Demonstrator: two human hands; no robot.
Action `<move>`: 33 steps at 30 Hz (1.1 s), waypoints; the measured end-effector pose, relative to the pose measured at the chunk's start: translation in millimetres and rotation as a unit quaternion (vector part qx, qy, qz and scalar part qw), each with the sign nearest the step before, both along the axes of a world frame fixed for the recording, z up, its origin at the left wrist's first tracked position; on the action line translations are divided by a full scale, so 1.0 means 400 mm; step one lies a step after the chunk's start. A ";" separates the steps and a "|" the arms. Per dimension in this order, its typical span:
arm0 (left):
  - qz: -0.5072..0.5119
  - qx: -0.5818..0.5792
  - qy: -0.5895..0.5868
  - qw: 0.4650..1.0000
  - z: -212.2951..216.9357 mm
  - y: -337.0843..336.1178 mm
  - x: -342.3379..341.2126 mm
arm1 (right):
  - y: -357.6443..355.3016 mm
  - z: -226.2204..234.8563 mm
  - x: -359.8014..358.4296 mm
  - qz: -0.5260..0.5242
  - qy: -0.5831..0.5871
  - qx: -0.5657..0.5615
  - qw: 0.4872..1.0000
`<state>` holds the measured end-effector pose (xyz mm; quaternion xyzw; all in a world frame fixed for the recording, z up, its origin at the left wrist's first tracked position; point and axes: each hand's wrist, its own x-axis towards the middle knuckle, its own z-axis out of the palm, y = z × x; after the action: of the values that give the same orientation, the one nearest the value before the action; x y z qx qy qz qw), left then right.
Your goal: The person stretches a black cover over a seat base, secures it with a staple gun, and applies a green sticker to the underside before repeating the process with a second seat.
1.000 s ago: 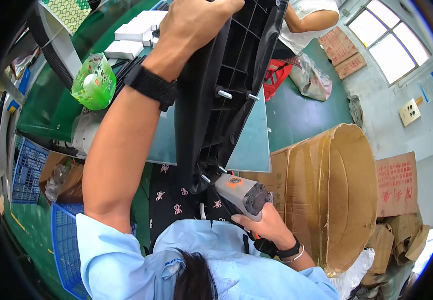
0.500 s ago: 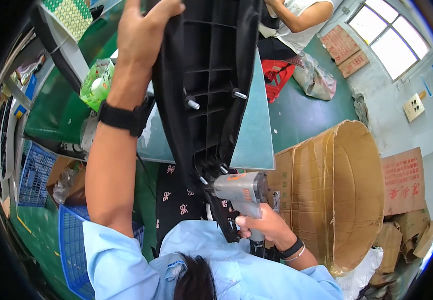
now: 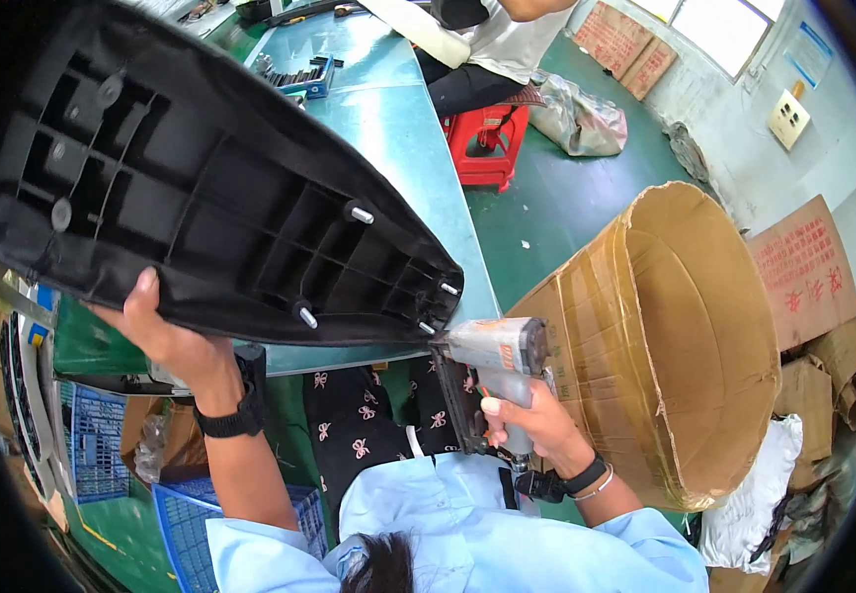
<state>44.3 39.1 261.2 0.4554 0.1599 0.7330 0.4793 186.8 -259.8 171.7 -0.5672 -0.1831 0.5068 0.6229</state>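
Observation:
A long black vehicle seat [image 3: 240, 198] is held up tilted, its ribbed plastic underside facing me and its narrow end toward the right. Several metal studs stick out of that underside. My left hand [image 3: 176, 341] grips the seat's lower edge near the wide end, the thumb over the rim and the other fingers hidden behind. In my right hand [image 3: 536, 420] is a grey air staple gun [image 3: 495, 346], my fingers wrapped round its handle. Its nose meets the rim at the seat's narrow end; whether it presses there I cannot tell.
The blue-green worktable [image 3: 388, 119] lies behind the seat, with a small blue box [image 3: 317, 79] of dark parts on it. A big open cardboard box [image 3: 586, 346] stands at my right. Blue baskets [image 3: 186, 524] sit low left. Beyond, a person sits on a red stool [image 3: 487, 148].
The seat has swung from nearly upright to a slant, its wide end going left and down. My left hand has come down with it. The staple gun has shifted slightly right and up.

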 end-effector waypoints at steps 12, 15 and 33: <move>0.048 -0.220 -0.095 0.970 -0.123 -0.136 -0.113 | -0.029 0.002 -0.028 0.014 0.116 0.059 0.991; 0.094 -0.236 -0.117 0.960 -0.134 -0.164 -0.103 | 0.003 0.005 -0.033 0.017 0.086 0.053 0.995; 0.093 -0.218 -0.216 0.947 -0.268 -0.189 -0.127 | 0.040 0.044 -0.094 0.091 0.113 0.073 0.987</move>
<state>-6.7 -36.5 154.0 0.1537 0.2500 0.8025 0.5194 149.4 -243.6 189.3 -0.4403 -0.1988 0.6074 0.6306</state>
